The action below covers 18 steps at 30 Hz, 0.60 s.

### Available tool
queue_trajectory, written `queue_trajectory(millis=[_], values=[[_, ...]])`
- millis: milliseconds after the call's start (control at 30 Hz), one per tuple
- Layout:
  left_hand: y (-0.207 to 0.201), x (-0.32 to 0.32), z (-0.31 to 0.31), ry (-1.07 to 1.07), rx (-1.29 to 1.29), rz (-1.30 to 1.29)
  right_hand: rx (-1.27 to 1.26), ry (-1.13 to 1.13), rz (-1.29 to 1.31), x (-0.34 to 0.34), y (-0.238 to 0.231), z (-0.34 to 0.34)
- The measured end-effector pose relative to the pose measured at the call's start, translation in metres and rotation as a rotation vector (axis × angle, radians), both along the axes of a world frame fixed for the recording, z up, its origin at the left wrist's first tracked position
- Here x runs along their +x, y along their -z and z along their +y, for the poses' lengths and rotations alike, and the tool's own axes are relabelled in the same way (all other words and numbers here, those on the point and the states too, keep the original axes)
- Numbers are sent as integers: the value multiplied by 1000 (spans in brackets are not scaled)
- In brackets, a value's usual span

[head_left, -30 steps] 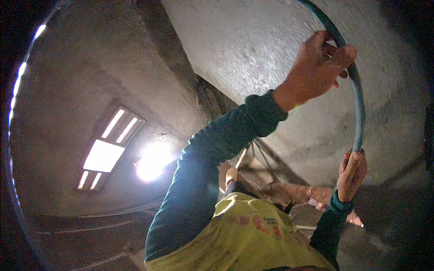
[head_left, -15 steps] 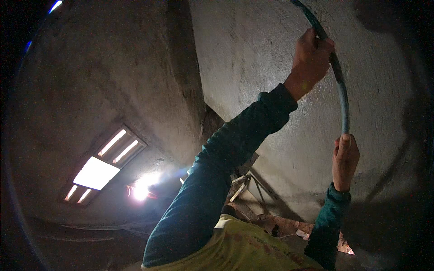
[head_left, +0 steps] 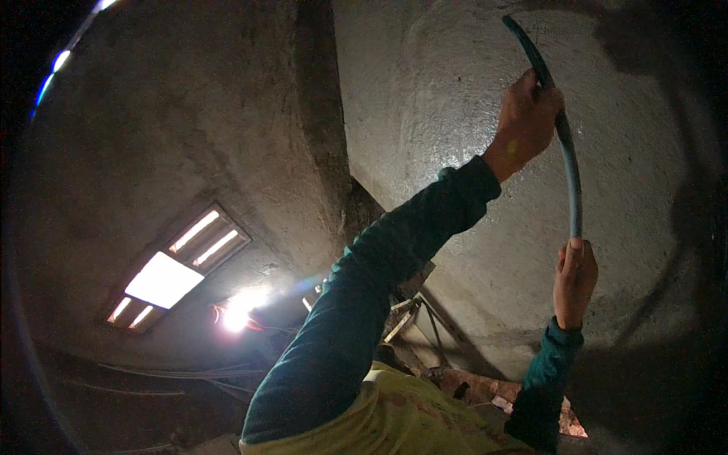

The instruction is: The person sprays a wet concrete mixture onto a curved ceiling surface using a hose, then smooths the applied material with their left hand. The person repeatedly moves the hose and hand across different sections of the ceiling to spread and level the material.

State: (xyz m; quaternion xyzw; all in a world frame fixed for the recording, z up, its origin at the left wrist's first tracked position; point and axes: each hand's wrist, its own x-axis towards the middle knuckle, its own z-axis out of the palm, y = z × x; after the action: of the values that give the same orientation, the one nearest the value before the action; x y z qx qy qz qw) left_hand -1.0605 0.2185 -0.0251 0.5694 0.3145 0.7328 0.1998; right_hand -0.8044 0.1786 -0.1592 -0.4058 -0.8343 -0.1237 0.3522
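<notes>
Greenish strip [head_left: 572,174], in left hand [head_left: 528,121], right hand [head_left: 575,287]

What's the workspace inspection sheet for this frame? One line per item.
Surface: rough grey plaster, with a shiny patch near the left wrist.
Things in hand: long, narrow blue-green bar, curved in this fisheye view; contact with the plaster can't be confirmed.
Clutter: pale angled struts, partly hidden behind the left sleeve.
Hands: left hand grips the bar's upper part; right hand holds its lower end.
Cables: thin pale lines at lower left, possibly cables.
Surroundings: dim; glaring light, bright slotted opening.
</notes>
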Motion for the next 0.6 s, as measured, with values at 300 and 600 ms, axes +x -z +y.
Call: queue_trajectory(millis=[300,600], values=[[5,5,18,0,66,-10,-533,44,349,-4,-17,1],[-10,-110,122,-919,514,540,109,-114,-61,-83,-48,77]])
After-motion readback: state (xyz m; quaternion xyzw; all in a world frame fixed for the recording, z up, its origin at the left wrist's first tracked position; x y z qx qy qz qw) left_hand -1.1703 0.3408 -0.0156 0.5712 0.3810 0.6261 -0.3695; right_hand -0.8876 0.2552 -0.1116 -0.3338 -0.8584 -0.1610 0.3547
